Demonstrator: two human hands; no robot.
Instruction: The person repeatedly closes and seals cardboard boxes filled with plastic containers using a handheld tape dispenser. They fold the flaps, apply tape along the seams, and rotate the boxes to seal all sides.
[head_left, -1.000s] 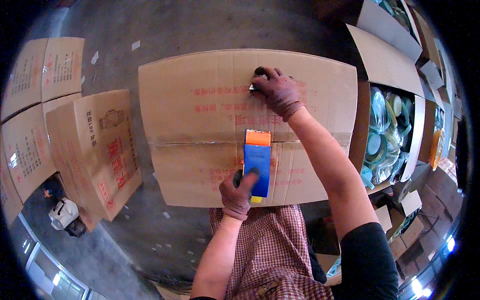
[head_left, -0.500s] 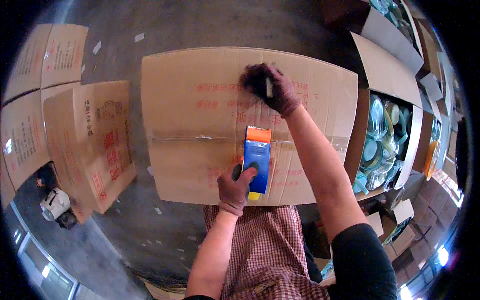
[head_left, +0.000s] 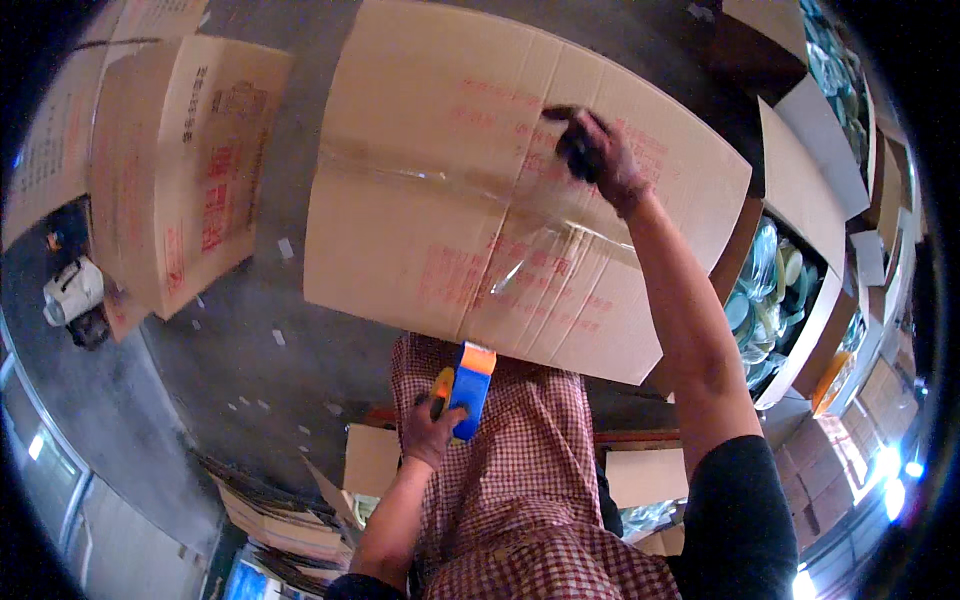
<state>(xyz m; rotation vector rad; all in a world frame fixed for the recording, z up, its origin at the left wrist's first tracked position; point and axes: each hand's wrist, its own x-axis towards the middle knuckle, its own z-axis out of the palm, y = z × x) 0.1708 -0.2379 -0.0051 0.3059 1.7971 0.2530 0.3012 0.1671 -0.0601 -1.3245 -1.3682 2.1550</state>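
Note:
A large cardboard box with red print stands in front of me, its top flaps closed along a taped seam. My left hand, in a dark glove, is closed round a blue tape dispenser with an orange front. The dispenser is at the box's near edge, before my checked apron. My gloved right hand is over the far half of the top, index finger stretched out and the other fingers bent, with nothing visible in it. A shiny strip of clear tape runs across the seam between the hands.
More cardboard boxes stand at the left, by a white container on the floor. On the right, an open box holds bagged green and clear plastic items. Flattened cardboard lies behind at lower left.
My left hand has drawn the tape dispenser toward me, from the box top to its near edge. The right hand stays over the far half, its index finger now extended. The view has turned.

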